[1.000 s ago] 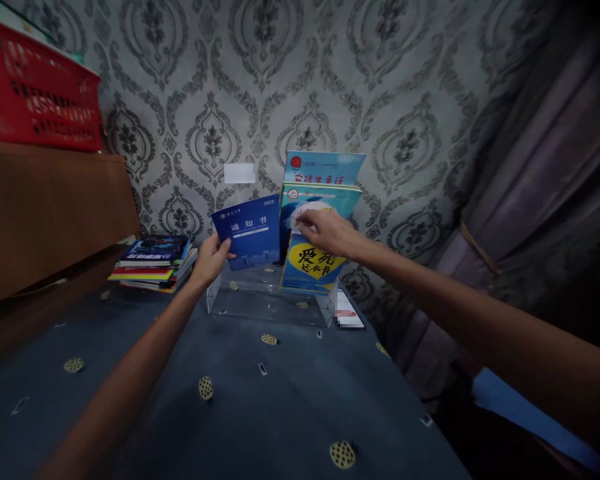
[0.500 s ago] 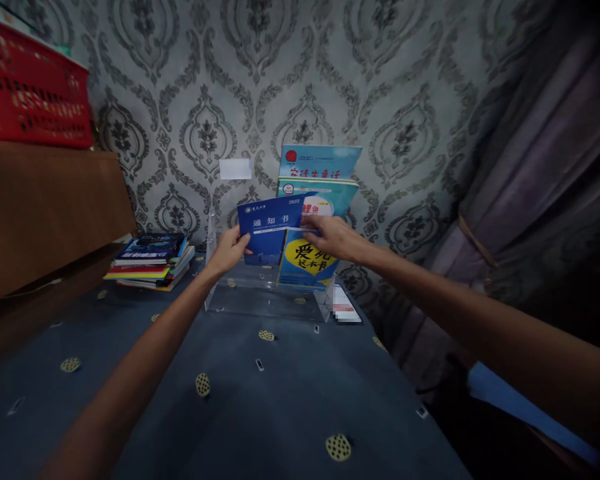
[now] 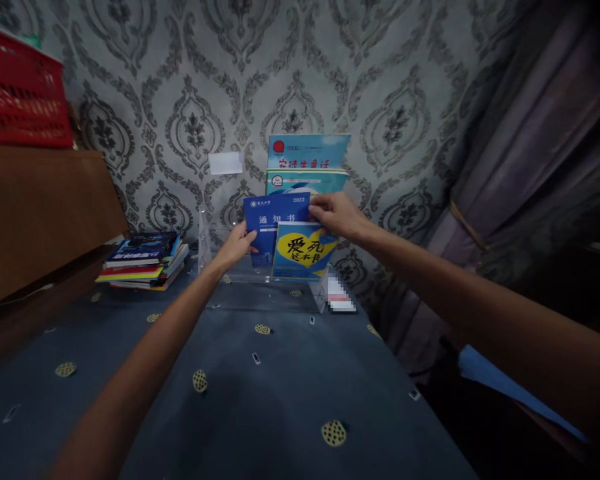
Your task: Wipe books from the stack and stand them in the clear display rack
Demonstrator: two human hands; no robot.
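A dark blue booklet (image 3: pixel 265 212) marked 2022 is held between both hands. My left hand (image 3: pixel 237 245) is closed on its left edge, and my right hand (image 3: pixel 337 212) pinches its upper right corner. A smaller blue and yellow book (image 3: pixel 303 250) stands in front, covering the booklet's lower right part. Behind them rise a light blue book (image 3: pixel 310 150) and a teal book (image 3: pixel 307 180), both in a clear acrylic stand (image 3: pixel 320 293). The stand's left side (image 3: pixel 203 240) shows beside my left hand.
A stack of books (image 3: pixel 143 260) lies at the left on the dark patterned cloth (image 3: pixel 220 413). A phone (image 3: pixel 341 295), partly blurred, rests right of the stand. A red basket (image 3: pixel 23 93) sits on a brown wooden cabinet (image 3: pixel 45 213). A curtain (image 3: pixel 460 200) hangs at the right.
The dark blue booklet has straightened and now sits behind the small book. My right hand has moved up from the small book's top edge to the booklet's corner. The view has shifted slightly.
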